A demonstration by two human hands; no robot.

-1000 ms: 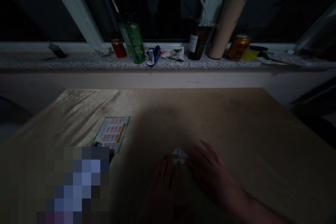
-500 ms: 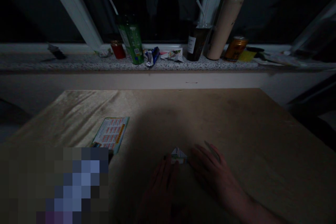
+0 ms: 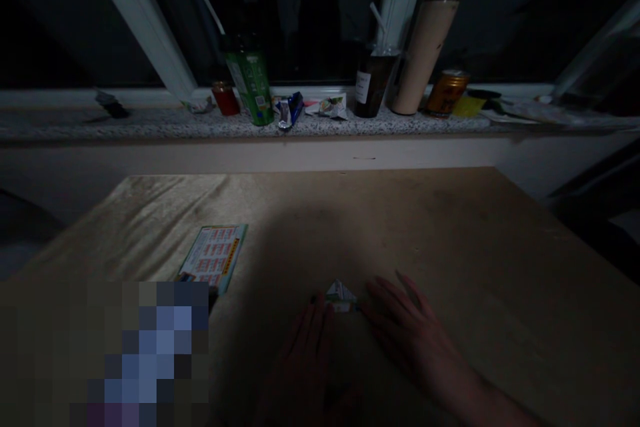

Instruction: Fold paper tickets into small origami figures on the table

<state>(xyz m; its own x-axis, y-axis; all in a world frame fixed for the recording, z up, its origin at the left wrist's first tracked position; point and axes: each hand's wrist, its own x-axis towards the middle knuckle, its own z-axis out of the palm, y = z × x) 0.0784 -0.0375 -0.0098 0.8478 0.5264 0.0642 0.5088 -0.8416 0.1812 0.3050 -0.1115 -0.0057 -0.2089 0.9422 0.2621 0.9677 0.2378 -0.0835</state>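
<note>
A small folded piece of printed paper (image 3: 341, 295) lies on the table between my hands, its pointed top facing away from me and a straight strip along its near edge. My left hand (image 3: 306, 343) rests in shadow at the paper's left side, fingers stretched out, the fingertips at its left edge. On the right, my right hand (image 3: 413, 330) lies with fingers spread, a fingertip by the paper's right corner. Neither hand grasps anything.
A printed card or booklet (image 3: 214, 257) lies on the table (image 3: 425, 227) at left, partly behind a pixelated patch. Along the window sill stand a green cup (image 3: 250, 83), a red jar (image 3: 225, 99), a dark drink cup (image 3: 373, 87), a tall beige flask (image 3: 427, 47) and an orange can (image 3: 447, 93).
My left fingers have shifted slightly left, showing more of the paper's near strip. My right hand has hardly moved, and the paper stays in place.
</note>
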